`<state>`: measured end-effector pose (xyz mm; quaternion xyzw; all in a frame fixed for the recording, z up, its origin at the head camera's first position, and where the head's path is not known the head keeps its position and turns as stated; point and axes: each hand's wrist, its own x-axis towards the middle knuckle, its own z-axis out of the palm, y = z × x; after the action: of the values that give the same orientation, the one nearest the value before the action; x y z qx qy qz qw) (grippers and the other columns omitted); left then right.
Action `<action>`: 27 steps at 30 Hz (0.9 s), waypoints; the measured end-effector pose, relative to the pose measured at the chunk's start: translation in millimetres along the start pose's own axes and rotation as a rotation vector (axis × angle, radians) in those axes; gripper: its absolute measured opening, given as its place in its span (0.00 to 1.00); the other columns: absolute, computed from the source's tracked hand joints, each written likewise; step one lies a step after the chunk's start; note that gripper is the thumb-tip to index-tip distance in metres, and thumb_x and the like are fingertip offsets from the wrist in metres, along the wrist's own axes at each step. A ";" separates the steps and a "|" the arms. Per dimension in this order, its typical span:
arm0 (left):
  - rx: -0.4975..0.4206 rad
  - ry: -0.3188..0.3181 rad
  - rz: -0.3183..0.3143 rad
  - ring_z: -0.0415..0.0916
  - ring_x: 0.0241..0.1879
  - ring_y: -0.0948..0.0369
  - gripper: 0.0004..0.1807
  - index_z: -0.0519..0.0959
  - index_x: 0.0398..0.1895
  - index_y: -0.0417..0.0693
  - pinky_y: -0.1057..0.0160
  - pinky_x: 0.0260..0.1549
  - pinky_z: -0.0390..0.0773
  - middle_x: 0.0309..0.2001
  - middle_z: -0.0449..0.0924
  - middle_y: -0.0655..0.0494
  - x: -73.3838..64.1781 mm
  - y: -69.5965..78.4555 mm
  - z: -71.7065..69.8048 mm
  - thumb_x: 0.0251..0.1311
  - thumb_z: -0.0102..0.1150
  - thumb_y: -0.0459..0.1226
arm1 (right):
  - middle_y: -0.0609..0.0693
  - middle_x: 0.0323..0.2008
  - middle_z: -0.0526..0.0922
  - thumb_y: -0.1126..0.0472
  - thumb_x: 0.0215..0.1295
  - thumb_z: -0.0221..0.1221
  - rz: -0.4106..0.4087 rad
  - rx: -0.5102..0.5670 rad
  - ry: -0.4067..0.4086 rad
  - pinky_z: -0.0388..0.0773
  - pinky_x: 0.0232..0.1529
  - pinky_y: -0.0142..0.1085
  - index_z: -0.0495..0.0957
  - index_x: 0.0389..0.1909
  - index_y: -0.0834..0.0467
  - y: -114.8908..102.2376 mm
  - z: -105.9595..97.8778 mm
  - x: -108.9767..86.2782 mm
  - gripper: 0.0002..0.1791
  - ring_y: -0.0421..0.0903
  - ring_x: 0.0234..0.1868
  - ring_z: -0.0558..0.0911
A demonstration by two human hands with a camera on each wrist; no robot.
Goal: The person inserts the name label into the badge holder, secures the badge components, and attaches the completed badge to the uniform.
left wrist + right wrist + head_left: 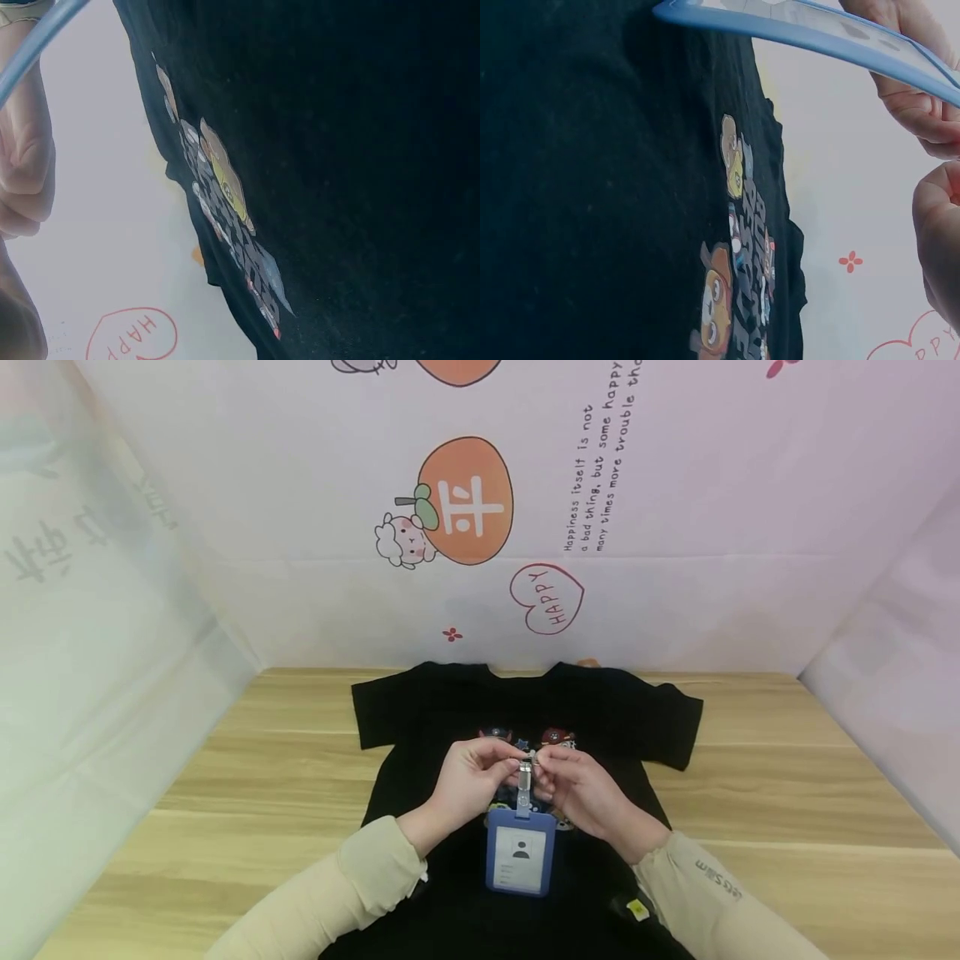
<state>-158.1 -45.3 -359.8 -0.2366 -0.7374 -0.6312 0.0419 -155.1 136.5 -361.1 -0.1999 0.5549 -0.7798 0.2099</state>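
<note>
A blue badge holder (491,856) with a white card hangs upright from a clear strap and a metal badge clip (525,770), over a black T-shirt (442,718). My left hand (472,781) pinches the clip's top between thumb and forefinger from the left. From the right, my right hand (588,793) pinches the same top end, its fingertips close to the left ones. The fingers partly hide the clip. In the right wrist view the badge holder (795,37) crosses the top, above the shirt (592,187). Only its blue edge (34,49) shows in the left wrist view.
The shirt lies spread on a wood-grain table (262,777), its neckline at the far edge and cartoon figures printed on its chest. A white printed cloth (300,527) rises behind the table, with pale cloth walls (112,652) at both sides.
</note>
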 end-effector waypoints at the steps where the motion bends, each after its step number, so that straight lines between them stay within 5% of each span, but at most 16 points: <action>1: 0.003 0.002 0.002 0.82 0.27 0.58 0.05 0.82 0.32 0.30 0.57 0.31 0.83 0.32 0.83 0.37 0.0 -1.0 0.2 0.58 0.56 0.23 | 0.42 0.26 0.69 0.65 0.75 0.39 0.001 0.009 -0.003 0.67 0.29 0.25 0.75 0.28 0.52 0.6 -0.2 -0.1 0.19 0.36 0.26 0.67; 11: 0.063 -0.006 0.014 0.83 0.28 0.49 0.05 0.82 0.33 0.32 0.69 0.29 0.82 0.32 0.84 0.39 -2.1 -1.5 -2.8 0.59 0.56 0.23 | 0.43 0.27 0.68 0.64 0.75 0.39 0.023 0.018 0.006 0.67 0.29 0.24 0.74 0.28 0.53 3.4 0.6 2.1 0.18 0.36 0.27 0.67; 20: -0.058 -0.110 -0.137 0.84 0.37 0.54 0.08 0.80 0.41 0.30 0.64 0.37 0.83 0.41 0.81 0.37 6.4 13.8 -6.9 0.61 0.55 0.26 | 0.43 0.27 0.67 0.62 0.75 0.41 -0.020 -0.166 0.136 0.68 0.33 0.27 0.73 0.27 0.51 -4.9 4.0 -0.2 0.17 0.38 0.30 0.67; 27: -0.010 -0.121 -0.074 0.83 0.41 0.52 0.11 0.80 0.45 0.31 0.66 0.39 0.82 0.44 0.82 0.38 6.2 15.8 -4.6 0.62 0.54 0.27 | 0.43 0.26 0.68 0.62 0.75 0.41 -0.026 -0.072 0.080 0.68 0.30 0.24 0.74 0.28 0.52 -11.8 2.2 -3.2 0.16 0.37 0.28 0.67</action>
<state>-158.3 -46.4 -342.3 -0.2471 -0.7436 -0.6207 -0.0273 -152.5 140.1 -349.5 -0.1831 0.5877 -0.7696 0.1699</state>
